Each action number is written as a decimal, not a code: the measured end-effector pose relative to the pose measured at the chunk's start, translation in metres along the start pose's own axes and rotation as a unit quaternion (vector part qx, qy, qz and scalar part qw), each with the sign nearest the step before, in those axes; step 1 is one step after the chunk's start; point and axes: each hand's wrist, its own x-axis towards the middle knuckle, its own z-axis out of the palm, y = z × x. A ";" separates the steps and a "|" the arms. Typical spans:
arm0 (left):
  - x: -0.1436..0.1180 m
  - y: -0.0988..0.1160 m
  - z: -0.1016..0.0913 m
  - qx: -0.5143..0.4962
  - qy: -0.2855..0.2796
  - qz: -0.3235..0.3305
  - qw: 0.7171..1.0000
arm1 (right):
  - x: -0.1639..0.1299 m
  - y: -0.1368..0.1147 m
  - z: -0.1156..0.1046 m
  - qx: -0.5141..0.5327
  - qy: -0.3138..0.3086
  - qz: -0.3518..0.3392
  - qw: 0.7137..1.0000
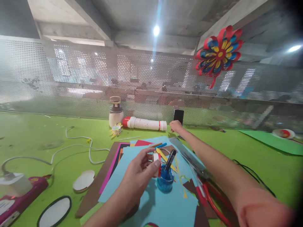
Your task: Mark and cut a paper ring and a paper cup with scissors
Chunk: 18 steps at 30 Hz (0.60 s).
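My left hand (139, 171) hovers over a light blue paper sheet (163, 205), its fingers pinched on a small roll of white and red paper strip (156, 158). Just right of it stands a small blue pot (165, 182) with a black brush handle (170, 159) sticking out. My right arm stretches far forward; my right hand (175, 125) reaches the base of a black phone (178, 116) propped against the perforated metal wall. Whether the fingers grip the phone is unclear.
Coloured paper sheets (113, 164) are stacked under the blue one. Scissors with red handles (201, 183) lie beneath my right arm. A white spray bottle (115, 115), a stack of paper cups (144, 123), a charger and cable (78, 148), round lids (83, 180) and a hanging paper flower (219, 53) surround them.
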 end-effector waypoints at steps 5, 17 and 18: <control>0.004 -0.002 -0.005 0.035 0.015 0.005 0.999 | -0.071 0.011 -0.039 -0.044 -0.019 0.000 0.999; -0.004 0.003 -0.014 -0.142 -0.184 -0.019 0.973 | -0.296 0.079 -0.077 -0.250 -0.106 -0.046 0.961; -0.006 0.005 -0.013 -0.137 -0.197 -0.011 0.971 | -0.299 0.082 -0.073 -0.261 -0.104 -0.044 0.959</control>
